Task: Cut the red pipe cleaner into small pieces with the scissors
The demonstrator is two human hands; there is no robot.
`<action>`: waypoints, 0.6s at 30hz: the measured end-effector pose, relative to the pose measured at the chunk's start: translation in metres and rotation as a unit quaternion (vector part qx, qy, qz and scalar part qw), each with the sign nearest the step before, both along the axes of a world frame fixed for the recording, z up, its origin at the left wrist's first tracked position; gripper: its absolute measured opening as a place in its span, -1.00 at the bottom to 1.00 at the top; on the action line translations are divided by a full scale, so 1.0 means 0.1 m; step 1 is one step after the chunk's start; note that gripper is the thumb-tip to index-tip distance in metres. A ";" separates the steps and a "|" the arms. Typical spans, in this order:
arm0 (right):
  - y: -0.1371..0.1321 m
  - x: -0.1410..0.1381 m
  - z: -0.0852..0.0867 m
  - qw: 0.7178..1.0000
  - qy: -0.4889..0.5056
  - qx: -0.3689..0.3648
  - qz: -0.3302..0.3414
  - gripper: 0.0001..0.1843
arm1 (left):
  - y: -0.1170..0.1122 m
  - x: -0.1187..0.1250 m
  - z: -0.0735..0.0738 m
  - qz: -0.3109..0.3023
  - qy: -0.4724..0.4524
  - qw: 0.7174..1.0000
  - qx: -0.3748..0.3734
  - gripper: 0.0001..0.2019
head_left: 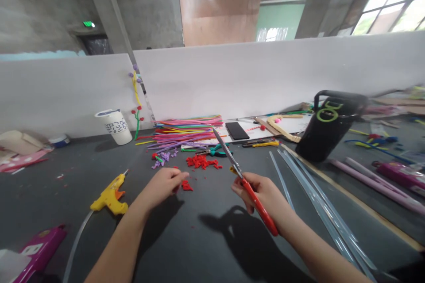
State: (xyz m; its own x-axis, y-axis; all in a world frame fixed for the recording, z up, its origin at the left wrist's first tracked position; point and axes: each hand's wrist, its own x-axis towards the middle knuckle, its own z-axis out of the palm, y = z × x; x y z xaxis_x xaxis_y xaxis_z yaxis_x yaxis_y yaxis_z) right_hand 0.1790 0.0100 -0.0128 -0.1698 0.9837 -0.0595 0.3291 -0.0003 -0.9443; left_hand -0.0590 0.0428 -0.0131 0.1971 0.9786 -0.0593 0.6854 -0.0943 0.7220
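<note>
My right hand (262, 194) is closed around a pair of scissors with red handles (257, 205), blades pointing up and away to the left. A small yellow bit shows by the scissors' pivot. My left hand (168, 183) is closed, thumb against the curled fingers; whatever may be between them is hidden. Just right of its fingertips lies a small heap of red pieces (187, 185). Beyond it is a larger pile of red cut pieces (202, 162), with purple pieces (162, 158) to its left. Teal-handled pliers (217, 151) lie behind the red pile.
A bundle of coloured pipe cleaners (186, 130) lies at the back beside a phone (237, 131). A yellow glue gun (111, 196) is on the left, near a white cup (114, 127). Clear glue sticks (315, 199) and a black bottle (327, 128) stand or lie right.
</note>
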 end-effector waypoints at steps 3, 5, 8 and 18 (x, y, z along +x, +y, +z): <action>-0.02 -0.02 0.04 1.000 0.023 0.001 -0.003 -0.79 | -0.12 0.26 -0.04 -0.048 -0.044 0.998 -0.006 -0.78; -0.02 -0.02 0.05 0.999 0.036 0.002 -0.011 -0.78 | -0.28 0.43 -0.09 -0.055 -0.049 0.997 -0.005 -0.75; 0.01 -0.02 0.04 0.998 0.056 0.012 -0.015 -0.76 | -0.57 0.66 -0.20 -0.044 -0.037 0.998 0.008 -0.64; 0.13 -0.10 -0.11 0.994 0.095 0.026 -0.036 -0.68 | -0.40 1.02 -0.42 0.028 0.175 0.980 0.086 -0.29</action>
